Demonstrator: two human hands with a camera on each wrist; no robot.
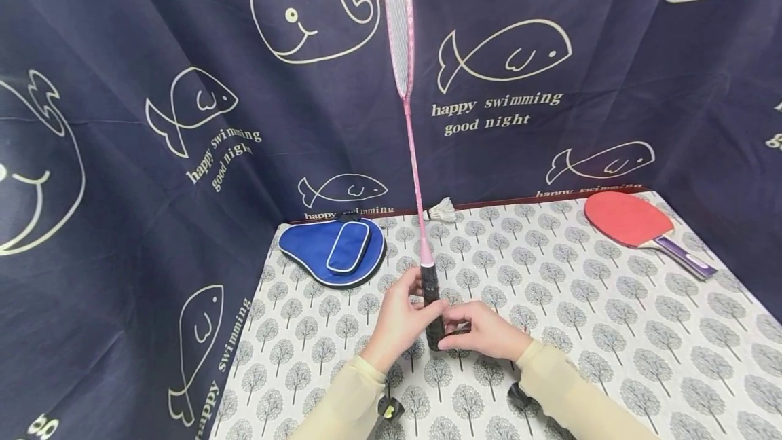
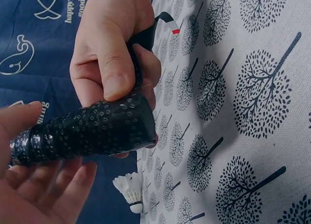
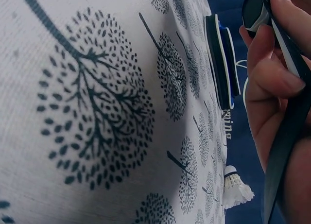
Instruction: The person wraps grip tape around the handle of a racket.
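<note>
Standing upright above the bench (image 1: 611, 331), a pink badminton racket (image 1: 411, 134) is gripped at its black handle (image 1: 432, 304) by the left hand (image 1: 397, 321), fingers curled round it. The right hand (image 1: 485, 331) pinches a strip of black grip tape (image 3: 286, 131) beside the handle's butt. Behind hangs a navy curtain (image 1: 153, 121) reading "happy swimming good night". A shuttlecock (image 1: 441, 210), blue paddle case (image 1: 332, 251) and red paddle (image 1: 635, 221) lie farther back.

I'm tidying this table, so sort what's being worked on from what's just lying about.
In hand:
- pink badminton racket with black perforated handle wrap, held upright by left hand
- black tape strip, pinched by right hand

Lying about:
- blue zipped paddle case
- white feather shuttlecock
- red table-tennis paddle
</note>
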